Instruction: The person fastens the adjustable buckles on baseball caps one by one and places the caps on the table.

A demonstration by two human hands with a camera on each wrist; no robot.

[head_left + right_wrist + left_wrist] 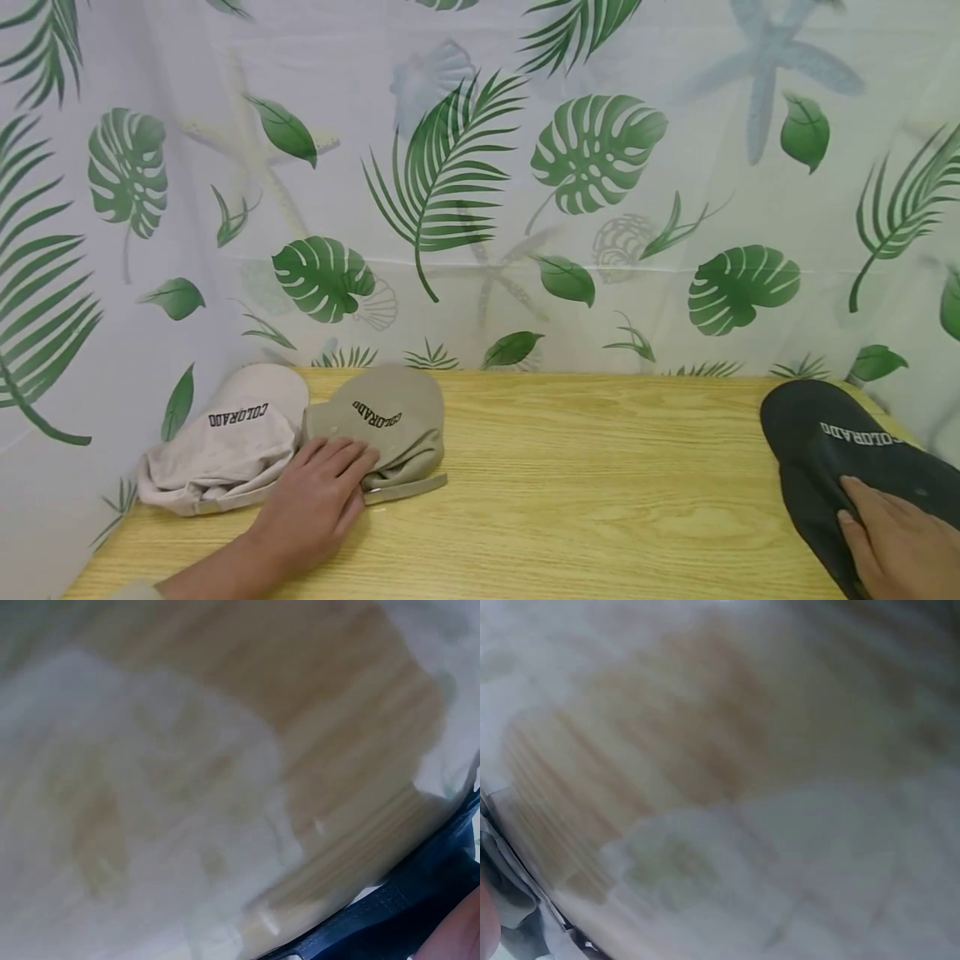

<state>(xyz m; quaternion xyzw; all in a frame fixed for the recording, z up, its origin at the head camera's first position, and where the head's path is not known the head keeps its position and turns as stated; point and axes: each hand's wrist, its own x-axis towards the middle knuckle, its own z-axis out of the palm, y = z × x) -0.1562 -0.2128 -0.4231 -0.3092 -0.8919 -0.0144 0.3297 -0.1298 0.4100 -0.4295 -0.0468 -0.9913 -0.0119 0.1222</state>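
Note:
At the left of the head view, a khaki cap [408, 400] with dark COLORADO lettering lies brim away on the table. My left hand [318, 492] rests on its near left side with fingers extended. Touching that cap's left side is a pale beige cap [225, 450] with the same lettering. On the far right, a black cap [813, 450] with white COLORADO lettering lies under my right hand [900, 542], whose fingers lie straight along its crown. Part of this hand is cut off by the frame. In the right wrist view, the dark cap's edge [405, 900] shows beside a bit of skin.
The yellow wood-grain table [585, 483] stretches between the khaki and black caps. A white cloth [480, 333] printed with green leaves, shells and starfish hangs behind the table and along its sides. Both wrist views are mostly blurred reflections.

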